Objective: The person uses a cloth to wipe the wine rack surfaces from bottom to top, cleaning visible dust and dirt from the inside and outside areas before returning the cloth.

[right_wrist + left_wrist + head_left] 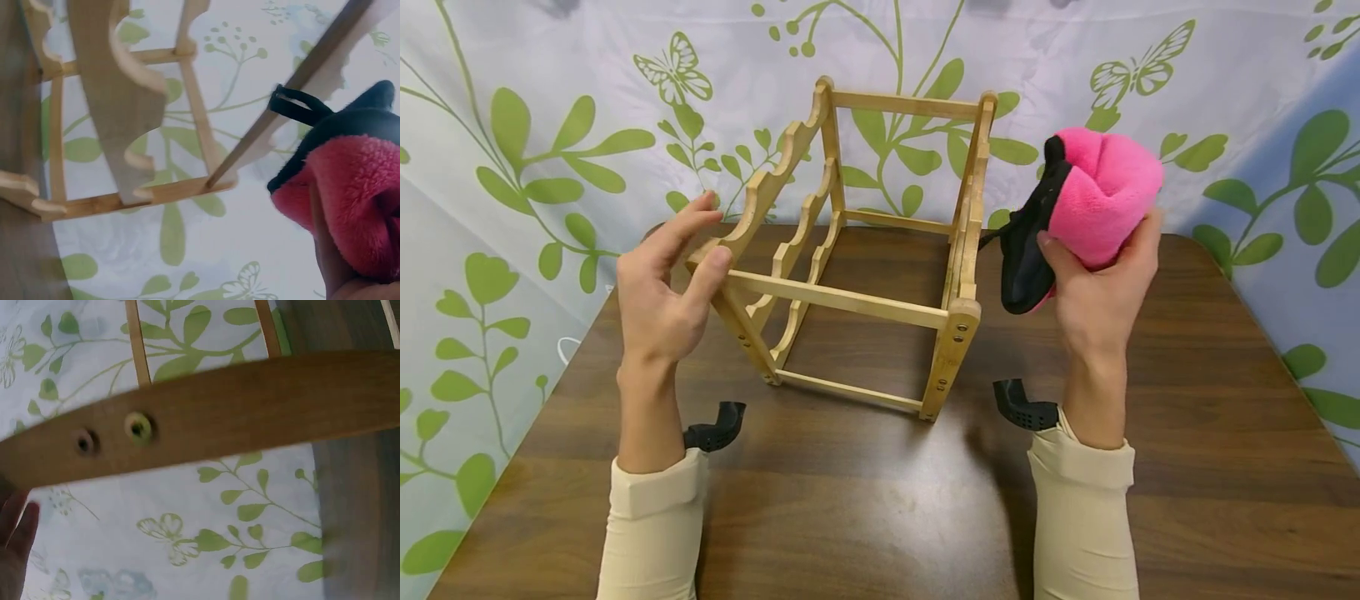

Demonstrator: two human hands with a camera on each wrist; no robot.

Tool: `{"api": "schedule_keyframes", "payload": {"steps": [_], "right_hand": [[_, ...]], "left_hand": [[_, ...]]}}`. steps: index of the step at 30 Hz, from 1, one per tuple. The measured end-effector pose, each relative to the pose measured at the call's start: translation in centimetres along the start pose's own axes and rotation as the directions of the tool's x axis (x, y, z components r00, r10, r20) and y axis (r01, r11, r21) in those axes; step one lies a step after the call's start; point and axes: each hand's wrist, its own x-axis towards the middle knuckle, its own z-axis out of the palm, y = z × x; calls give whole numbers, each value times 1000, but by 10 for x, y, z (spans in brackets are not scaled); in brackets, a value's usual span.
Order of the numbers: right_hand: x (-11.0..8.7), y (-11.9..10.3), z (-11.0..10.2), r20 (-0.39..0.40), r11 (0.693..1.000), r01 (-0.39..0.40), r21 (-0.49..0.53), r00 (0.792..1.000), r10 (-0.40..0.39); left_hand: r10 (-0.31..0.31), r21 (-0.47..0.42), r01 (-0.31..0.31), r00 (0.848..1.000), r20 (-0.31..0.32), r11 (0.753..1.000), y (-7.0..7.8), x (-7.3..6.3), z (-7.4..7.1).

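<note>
A light wooden rack [842,300] with scalloped side rails stands on the table. Around its front left top corner, my left hand [662,292] is spread, thumb and fingers apart; whether it touches the wood I cannot tell. In the left wrist view, its fingers [24,528] show by the end of a rack post [237,406]. To the right of the rack, my right hand [1097,292] grips a folded pink plush cloth [1101,196] with a black backing and a thin black loop, held up off the table. The right wrist view shows this cloth [356,181] close up, its loop [300,106] near a rack rail.
The brown wood-grain table [865,517] lies under everything. Behind it hangs a white curtain [587,50] with green leaves and butterflies. A black curved mount sits at each wrist: the left mount [718,429] and the right mount [1026,408].
</note>
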Motion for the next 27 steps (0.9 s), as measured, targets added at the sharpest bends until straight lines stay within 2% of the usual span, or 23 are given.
{"api": "schedule_keyframes", "payload": {"steps": [1, 3, 5, 7, 10, 13, 16, 18, 22, 27], "right_hand": [[0, -4, 1, -25, 998, 1, 58, 1000, 0], [1, -12, 3, -52, 986, 1, 166, 999, 8], [1, -18, 5, -55, 972, -3, 237, 998, 16], [1, -21, 6, -42, 968, 2, 252, 999, 9], [0, -24, 7, -24, 974, 8, 228, 1000, -2], [0, -24, 6, -2, 982, 18, 188, 1000, -18], [1, -19, 4, 25, 990, 35, 138, 999, -39], [2, -15, 2, 48, 993, 47, 110, 997, -53], [2, -7, 2, 93, 996, 65, 65, 993, -71], [0, -7, 3, 110, 996, 79, 44, 990, -83]], "left_hand": [[56, 42, -54, 996, -67, 998, 6, 0, 6], [175, 83, -162, 969, -172, 983, 19, 0, 20], [283, 98, -268, 937, -203, 958, 36, -4, 35], [364, 96, -353, 918, -156, 931, 51, -10, 48], [426, 112, -425, 905, 10, 898, 68, -20, 66], [410, 156, -434, 897, 167, 887, 76, -29, 82], [338, 261, -412, 897, 286, 873, 82, -34, 100], [278, 344, -393, 899, 339, 852, 88, -35, 112], [195, 464, -384, 894, 404, 798, 101, -33, 132], [141, 518, -363, 898, 418, 774, 105, -34, 143]]}}
